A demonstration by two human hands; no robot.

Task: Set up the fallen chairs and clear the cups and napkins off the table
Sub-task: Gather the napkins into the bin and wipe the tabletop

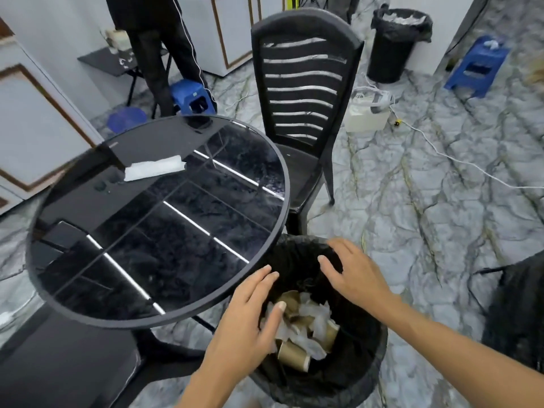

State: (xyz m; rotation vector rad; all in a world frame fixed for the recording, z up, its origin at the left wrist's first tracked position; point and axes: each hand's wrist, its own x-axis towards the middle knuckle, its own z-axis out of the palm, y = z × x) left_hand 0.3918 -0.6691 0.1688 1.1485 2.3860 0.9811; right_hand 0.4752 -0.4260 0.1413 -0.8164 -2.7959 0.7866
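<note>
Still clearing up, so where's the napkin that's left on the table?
Head view: the napkin lies on the round table's far left part, away from both hands.

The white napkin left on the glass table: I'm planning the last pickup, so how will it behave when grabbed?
The white napkin looks thin and crumpled, so probably floppy and very light; it should bunch up in a pinch. On the glossy round table it may slide rather than lift if pushed flat. Both the left hand and right hand hover open over the bin.

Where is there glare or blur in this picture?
Head view: the glossy table mirrors bright ceiling light strips as glare; the left hand and right hand over the bin are fairly sharp; the edges blur, and the wide lens bends the floor.
</note>
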